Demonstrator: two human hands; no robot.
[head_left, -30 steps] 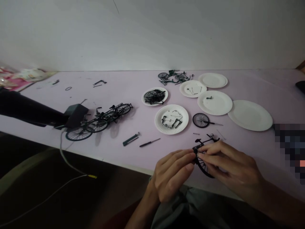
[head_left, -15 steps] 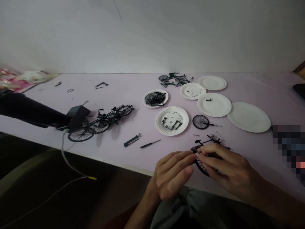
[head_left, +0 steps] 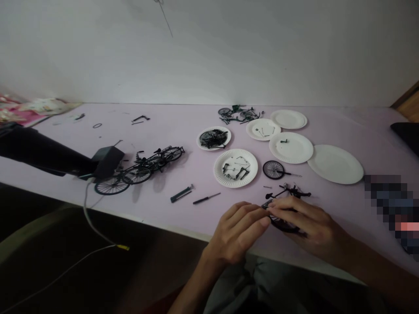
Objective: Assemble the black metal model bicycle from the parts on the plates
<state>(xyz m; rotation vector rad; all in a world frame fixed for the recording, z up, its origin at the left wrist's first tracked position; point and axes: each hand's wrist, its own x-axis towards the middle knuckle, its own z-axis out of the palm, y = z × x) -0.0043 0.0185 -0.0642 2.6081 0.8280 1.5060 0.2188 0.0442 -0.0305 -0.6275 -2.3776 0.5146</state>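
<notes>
Both hands hold a partly built black model bicycle frame (head_left: 288, 192) near the table's front edge. My right hand (head_left: 309, 222) wraps over the frame, with a spoked wheel (head_left: 284, 226) mostly hidden beneath its fingers. My left hand (head_left: 237, 231) comes in from the left, its fingertips pinching the frame's near end beside my right fingers. The exact small part between my fingertips is hidden. A loose spoked wheel with a thin axle rod (head_left: 273, 169) lies just beyond the frame.
Several white paper plates hold small parts, including one (head_left: 235, 168) with black and metal pieces. A green-handled tool (head_left: 181, 194) and small screwdriver (head_left: 206, 198) lie left of my hands. Assembled model bicycles (head_left: 137, 172) stand beside a black device (head_left: 108, 161).
The view has tilted upward, so the table sits lower in the picture. The model has turned in my hands, and its wheel now lies flatter under my right fingers.
</notes>
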